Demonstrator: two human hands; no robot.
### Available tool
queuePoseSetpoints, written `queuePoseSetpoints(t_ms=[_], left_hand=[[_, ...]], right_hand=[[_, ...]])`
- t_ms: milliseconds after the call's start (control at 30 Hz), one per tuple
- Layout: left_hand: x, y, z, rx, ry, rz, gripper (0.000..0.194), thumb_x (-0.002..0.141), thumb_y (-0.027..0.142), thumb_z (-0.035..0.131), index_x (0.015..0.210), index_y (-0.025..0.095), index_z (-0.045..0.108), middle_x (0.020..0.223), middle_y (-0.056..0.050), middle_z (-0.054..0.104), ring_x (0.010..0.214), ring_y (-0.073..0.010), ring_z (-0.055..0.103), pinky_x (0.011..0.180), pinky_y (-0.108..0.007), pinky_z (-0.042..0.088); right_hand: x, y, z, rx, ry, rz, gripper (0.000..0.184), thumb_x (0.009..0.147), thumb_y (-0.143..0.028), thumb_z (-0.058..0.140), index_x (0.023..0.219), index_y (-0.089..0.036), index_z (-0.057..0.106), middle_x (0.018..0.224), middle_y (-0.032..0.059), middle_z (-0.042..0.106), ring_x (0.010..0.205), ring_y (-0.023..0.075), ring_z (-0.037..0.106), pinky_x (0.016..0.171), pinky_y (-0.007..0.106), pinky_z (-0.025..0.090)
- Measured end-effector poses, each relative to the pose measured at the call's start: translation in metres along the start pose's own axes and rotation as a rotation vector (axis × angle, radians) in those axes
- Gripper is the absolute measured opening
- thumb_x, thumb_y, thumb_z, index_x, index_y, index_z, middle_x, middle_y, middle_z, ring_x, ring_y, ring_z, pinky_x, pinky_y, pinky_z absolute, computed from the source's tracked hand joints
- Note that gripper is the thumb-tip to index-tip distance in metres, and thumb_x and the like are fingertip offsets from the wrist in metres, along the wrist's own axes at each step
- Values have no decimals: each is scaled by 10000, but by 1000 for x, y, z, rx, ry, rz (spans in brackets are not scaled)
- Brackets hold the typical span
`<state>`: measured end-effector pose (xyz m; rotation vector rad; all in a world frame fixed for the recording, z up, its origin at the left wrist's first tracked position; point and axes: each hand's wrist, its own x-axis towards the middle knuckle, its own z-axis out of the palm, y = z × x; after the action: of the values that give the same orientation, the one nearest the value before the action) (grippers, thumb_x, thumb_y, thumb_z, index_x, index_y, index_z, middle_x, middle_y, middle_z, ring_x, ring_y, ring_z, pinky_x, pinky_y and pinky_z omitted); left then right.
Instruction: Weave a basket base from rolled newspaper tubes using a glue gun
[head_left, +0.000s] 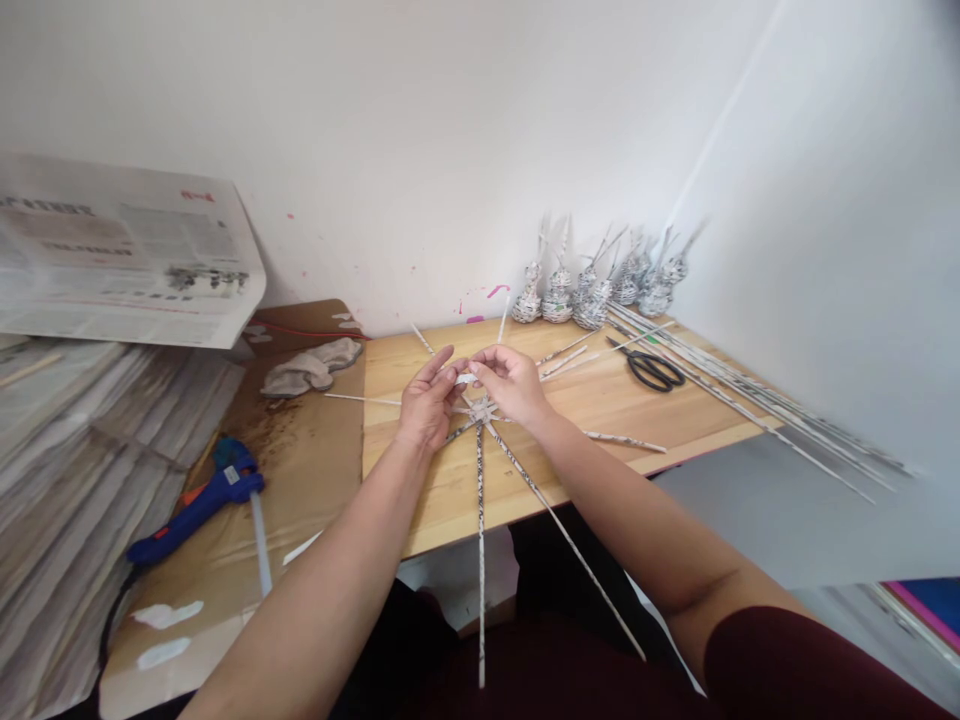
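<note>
My left hand (431, 402) and my right hand (514, 386) meet above a star of rolled newspaper sticks (481, 480) on the wooden board. Between the fingertips of both hands is a short white end of a paper stick (465, 379), which looks flattened. Thumb and fingers of the right hand pinch it; the left thumb and fingers close on its other side. Just below the hands, the sticks cross at a woven hub (482, 409). Several sticks radiate from there, two reaching past the board's front edge towards me. My right hand partly hides the sticks behind it.
Black scissors (654, 370) lie right, beside a bundle of loose paper sticks (739, 395). Several woven newspaper figures (557, 296) stand against the wall. On the left are a blue glue gun (196, 508), a glove (311, 368) and stacked newspapers (112, 500).
</note>
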<state>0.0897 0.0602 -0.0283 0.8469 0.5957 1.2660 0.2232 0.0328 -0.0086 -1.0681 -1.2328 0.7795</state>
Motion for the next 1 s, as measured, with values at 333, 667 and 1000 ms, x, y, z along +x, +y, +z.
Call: queuePoseSetpoints(t_ms=[333,667,1000], left_hand=[[1,0,0,-10,-4,8,553,635,200,864,1158,204,685,989,-56,750,916,-145,698,824,-239,541],[1,2,0,-51,54,56,533,552,235,919,1047,193,728,820,13,690,742,-74,651,764,-215,533],[0,4,2,80,142,178,446,627,428,847,942,143,711,660,27,636,570,-62,573,571,-192,463]], right_hand=[[0,1,0,9,-17,24,190,755,-373,685,806,-203,618,723,-9,671,615,125,619,562,246,507],[-32,-38,-51,214,52,223,309,655,-371,807,836,-172,656,729,-16,632,588,86,556,527,215,459],[-175,-94,-209,-20,16,719,233,725,-373,726,824,-193,616,645,-21,530,440,53,350,402,197,212]])
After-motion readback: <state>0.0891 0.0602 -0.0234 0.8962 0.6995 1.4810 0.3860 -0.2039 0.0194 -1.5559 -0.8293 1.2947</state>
